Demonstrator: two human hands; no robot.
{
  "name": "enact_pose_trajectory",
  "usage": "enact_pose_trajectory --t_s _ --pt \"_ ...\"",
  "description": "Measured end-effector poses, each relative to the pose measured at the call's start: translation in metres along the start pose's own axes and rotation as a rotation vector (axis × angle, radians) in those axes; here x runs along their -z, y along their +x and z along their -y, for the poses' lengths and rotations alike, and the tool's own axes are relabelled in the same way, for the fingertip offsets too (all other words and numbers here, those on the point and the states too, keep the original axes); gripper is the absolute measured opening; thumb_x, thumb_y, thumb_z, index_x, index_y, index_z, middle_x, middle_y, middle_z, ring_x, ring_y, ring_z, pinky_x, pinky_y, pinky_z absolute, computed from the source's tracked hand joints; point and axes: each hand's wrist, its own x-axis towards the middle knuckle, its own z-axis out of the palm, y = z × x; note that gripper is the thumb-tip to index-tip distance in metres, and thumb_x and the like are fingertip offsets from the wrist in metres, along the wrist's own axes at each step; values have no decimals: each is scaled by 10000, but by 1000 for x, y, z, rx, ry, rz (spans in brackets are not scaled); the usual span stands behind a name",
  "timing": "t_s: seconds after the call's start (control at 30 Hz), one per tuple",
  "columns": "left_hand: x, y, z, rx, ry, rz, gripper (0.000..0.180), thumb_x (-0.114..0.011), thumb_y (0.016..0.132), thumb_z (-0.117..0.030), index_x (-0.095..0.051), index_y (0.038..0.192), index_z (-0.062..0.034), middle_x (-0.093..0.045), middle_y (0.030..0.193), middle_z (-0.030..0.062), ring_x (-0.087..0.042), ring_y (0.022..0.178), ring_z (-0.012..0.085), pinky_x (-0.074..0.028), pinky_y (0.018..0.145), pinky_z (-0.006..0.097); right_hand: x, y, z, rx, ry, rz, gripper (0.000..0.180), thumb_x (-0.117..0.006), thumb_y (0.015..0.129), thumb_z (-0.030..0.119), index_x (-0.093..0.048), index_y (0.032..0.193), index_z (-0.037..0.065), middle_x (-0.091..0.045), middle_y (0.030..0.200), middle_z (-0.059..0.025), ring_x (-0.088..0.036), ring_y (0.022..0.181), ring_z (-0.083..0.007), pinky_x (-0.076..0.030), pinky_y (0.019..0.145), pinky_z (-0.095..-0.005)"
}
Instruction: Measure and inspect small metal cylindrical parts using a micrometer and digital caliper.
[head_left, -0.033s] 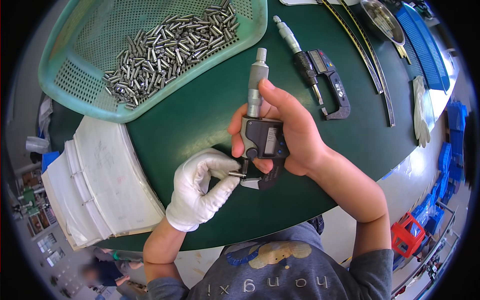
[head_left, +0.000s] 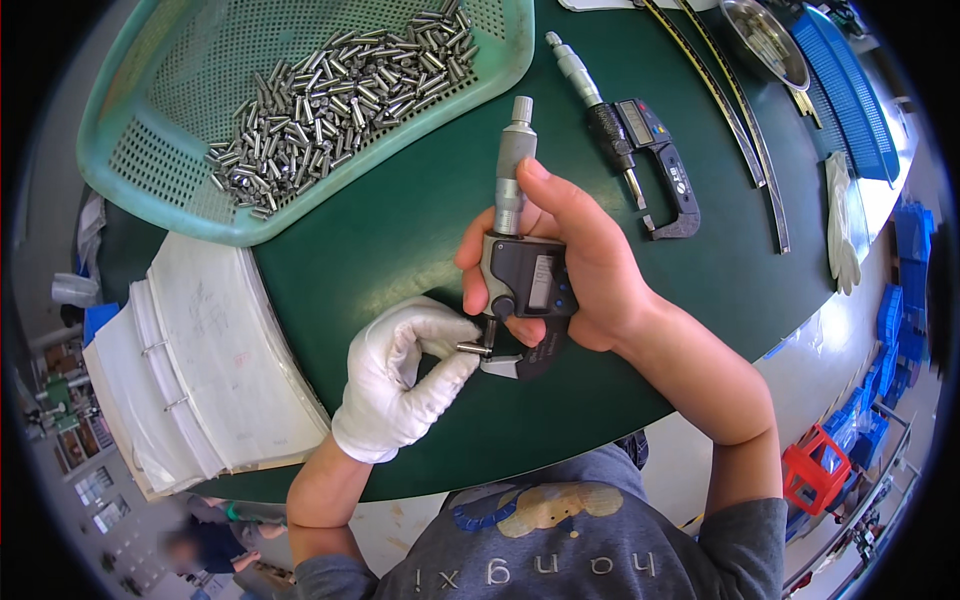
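- Left hand (head_left: 398,382) pinches a pin (head_left: 471,349); right hand (head_left: 604,262) grips the micrometer (head_left: 525,275).
- Pin is at micrometer's gap, toward tabletop's (head_left: 590,408) near edge.
- It seems light, hard, slippery; best held at outer end.

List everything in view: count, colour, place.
Table: one, dark green, centre.
Large basket: one, green, upper left.
Loose pins: many, silver, in the large basket.
Held gauge: one, grey and black, centre.
Held pin: one, silver, at the held gauge.
Second gauge: one, black and silver, upper centre.
Binder: one, white pages, left.
Strips: two, silver and yellow, upper right.
Bowl: one, silver, upper right.
Small basket: one, blue, upper right.
Loose glove: one, white, table's right edge.
Bins: several, blue, far right.
Stool-like item: one, red, lower right.
Background clutter: uncountable, mixed, far left.
Co-worker: one, dark clothes, lower left.
Shirt: one, grey, bottom.
Left hand: one, white-gloved, on the held pin.
Right hand: one, bare, on the held gauge.
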Motion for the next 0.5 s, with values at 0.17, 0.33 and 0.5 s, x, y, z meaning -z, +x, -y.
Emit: enact_pose_trajectory --t_s 0.17,0.33,0.5 --pt "3 -1 0 -7 40 18 113 -624 738 -18 -565 828 16 -544 792 65 -524 717 119 -405 645 227 -3 1 1 8 -24 24 646 -252 824 582 -549 819 9 -569 648 -133 -435 365 -146 -351 364 -216" --pt "4 -3 -4 74 -99 -10 99 -613 754 -10 -561 837 1 -542 781 33 -513 714 81 -409 650 201 -2 5 -2 -14 54 -10 636 -199 847 558 -513 865 5 -554 663 -139 -426 366 -156 -362 357 -234" --pt "34 19 -30 -106 367 -390 91 -594 743 -1 -571 830 -14 -575 776 36 -545 699 85 -448 649 217 0 3 0 -17 121 -17 633 -160 860 512 -501 899 -20 -558 673 -140 -423 369 -158 -369 391 -249"
